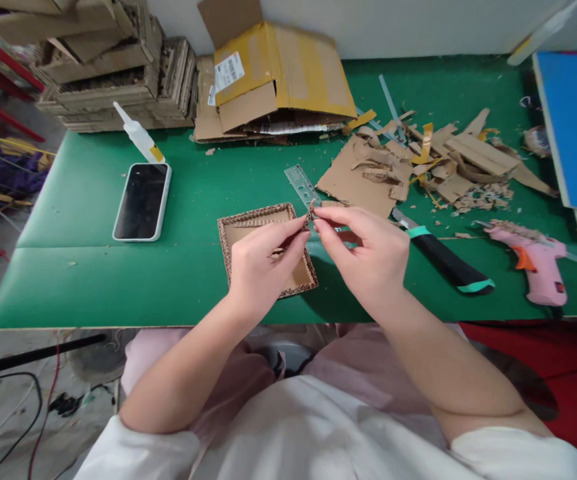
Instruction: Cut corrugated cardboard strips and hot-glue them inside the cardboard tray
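Between the fingertips of both hands is a small strip of corrugated cardboard (309, 215). My left hand (263, 257) pinches it from the left, and my right hand (366, 243) pinches its upper end from the right. Beneath them, on the green table, lies a shallow square cardboard tray (223, 243) with corrugated edges; my left hand covers much of it. A clear plastic ruler (298, 183) lies just beyond the fingers, partly hidden. A utility knife (451, 263) with a black and teal handle rests to the right of my right hand.
A phone (141, 201) and a glue bottle (138, 137) lie left. Cardboard pieces (118, 83) are stacked behind them, beside a taped carton (308, 67). Cardboard scraps (468, 157) cover the back right. A pink glue gun (533, 257) and blue board (576, 127) are at right.
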Demonstrator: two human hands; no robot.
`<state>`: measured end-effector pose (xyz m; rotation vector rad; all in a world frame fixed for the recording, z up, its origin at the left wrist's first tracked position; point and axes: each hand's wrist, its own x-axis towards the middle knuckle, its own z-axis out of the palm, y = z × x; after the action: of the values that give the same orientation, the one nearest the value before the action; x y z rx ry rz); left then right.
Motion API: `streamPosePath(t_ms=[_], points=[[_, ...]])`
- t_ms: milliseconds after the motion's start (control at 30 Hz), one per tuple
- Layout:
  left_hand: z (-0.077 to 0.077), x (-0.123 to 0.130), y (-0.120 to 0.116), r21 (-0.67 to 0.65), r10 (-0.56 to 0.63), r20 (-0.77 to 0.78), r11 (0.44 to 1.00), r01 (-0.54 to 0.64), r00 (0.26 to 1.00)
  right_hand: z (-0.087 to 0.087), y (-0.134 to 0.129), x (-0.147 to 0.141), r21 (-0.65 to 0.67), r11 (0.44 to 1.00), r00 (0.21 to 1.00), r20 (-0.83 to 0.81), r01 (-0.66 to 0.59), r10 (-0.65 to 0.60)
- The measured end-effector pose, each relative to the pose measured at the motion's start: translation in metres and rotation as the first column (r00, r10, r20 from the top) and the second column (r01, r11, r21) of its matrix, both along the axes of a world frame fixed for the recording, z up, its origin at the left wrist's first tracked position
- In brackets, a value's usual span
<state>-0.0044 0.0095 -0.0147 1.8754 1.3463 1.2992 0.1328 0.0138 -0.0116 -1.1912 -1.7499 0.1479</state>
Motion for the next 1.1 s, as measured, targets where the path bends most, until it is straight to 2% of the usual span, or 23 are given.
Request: streamPosePath(t_ms=[100, 233, 333, 500, 667, 733, 833, 933, 1033, 1100], points=[[-0.0014, 0.0008, 0.0004, 0.043, 0.004, -0.025, 0.999, -0.003, 1.000, -0.0007, 0.0013, 0.0010, 0.096, 0.995, 0.996, 0.087, 0.018, -0.027], [-0.0058, 0.0022, 0.0001, -0.070, 0.018, 0.078, 0.997, -0.013, 0.997, -0.0020, 0.0016, 0.0008, 0.167, 0.986, 0.981, 0.186, 0.018, -0.049], [-0.0057, 0.0020, -0.0002, -0.083, 0.035, 0.082, 0.996, -0.028, 0.996, -0.0026, 0.0013, 0.0000, 0.167, 0.986, 0.976, 0.215, -0.019, -0.018], [-0.0014, 0.0005, -0.0001, -0.118, 0.041, 0.088, 0.993, -0.030, 0.995, -0.0015, 0.0015, -0.0008, 0.091, 0.995, 0.985, 0.171, -0.041, 0.025], [-0.0020, -0.0003, 0.0010, -0.294, 0.019, 0.264, 0.954, 0.062, 0.964, 0.0015, 0.0015, 0.0003, -0.156, 0.981, 0.993, -0.040, -0.114, 0.109], [-0.0021, -0.0005, 0.0012, -0.315, 0.015, 0.296, 0.945, 0.083, 0.955, 0.0018, 0.0008, 0.0001, -0.188, 0.974, 0.990, -0.082, -0.127, 0.113], [-0.0010, -0.0004, 0.0006, -0.224, 0.023, 0.179, 0.974, 0.018, 0.984, 0.0005, -0.0006, -0.0013, -0.112, 0.991, 0.996, -0.055, -0.078, 0.072], [-0.0002, 0.0000, -0.0003, -0.006, 0.046, -0.038, 0.999, -0.046, 0.998, -0.0012, -0.0012, -0.0026, 0.015, 0.999, 0.999, 0.024, -0.033, 0.033], [-0.0016, 0.0012, -0.0007, 0.187, 0.085, -0.165, 0.981, -0.054, 0.983, -0.0022, -0.0004, -0.0027, 0.113, 0.994, 0.996, 0.089, -0.013, 0.002], [-0.0027, 0.0020, -0.0006, 0.254, 0.097, -0.183, 0.966, -0.048, 0.978, -0.0024, 0.0004, -0.0023, 0.148, 0.989, 0.992, 0.123, 0.003, -0.022]])
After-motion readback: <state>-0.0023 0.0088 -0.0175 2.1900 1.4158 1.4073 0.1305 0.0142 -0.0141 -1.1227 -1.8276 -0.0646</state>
